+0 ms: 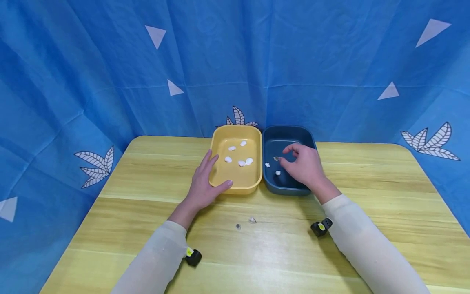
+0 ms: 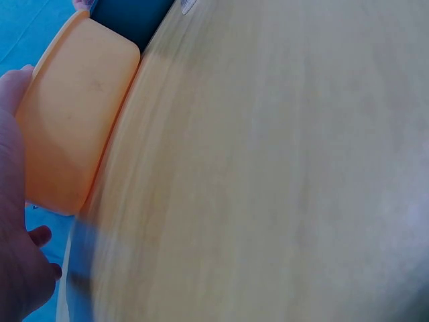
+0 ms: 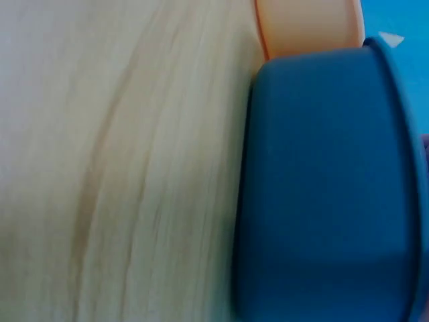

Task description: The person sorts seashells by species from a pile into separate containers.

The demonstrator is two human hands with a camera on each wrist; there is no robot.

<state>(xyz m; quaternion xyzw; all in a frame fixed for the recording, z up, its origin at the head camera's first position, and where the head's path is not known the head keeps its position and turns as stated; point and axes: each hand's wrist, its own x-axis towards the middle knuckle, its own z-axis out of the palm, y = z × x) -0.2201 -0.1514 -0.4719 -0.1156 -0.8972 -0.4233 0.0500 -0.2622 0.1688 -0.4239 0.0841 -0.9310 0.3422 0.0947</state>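
My left hand point(image 1: 203, 188) rests along the left side of a yellow bin point(image 1: 236, 190), fingers straight and spread, thumb over the near rim. In the left wrist view the same hand lies beside the bin's outer wall. Several white seashells point(image 1: 228, 159) lie in the yellow bin. Over a dark blue bin point(image 1: 288, 191) hovers my right hand point(image 1: 306, 165), its thumb and bent forefinger apart. A brownish shell point(image 1: 276, 158) shows just off the thumb tip. Two white shells point(image 1: 278, 173) lie nearby in the blue bin. The right wrist view shows mainly this bin's outer wall.
Two small shells, one whitish point(image 1: 252, 220) and one dark point(image 1: 238, 226), lie on the wooden table point(image 1: 279, 253) in front of the bins. Both bins stand side by side at the table's back edge. A blue patterned curtain point(image 1: 227, 53) hangs behind.
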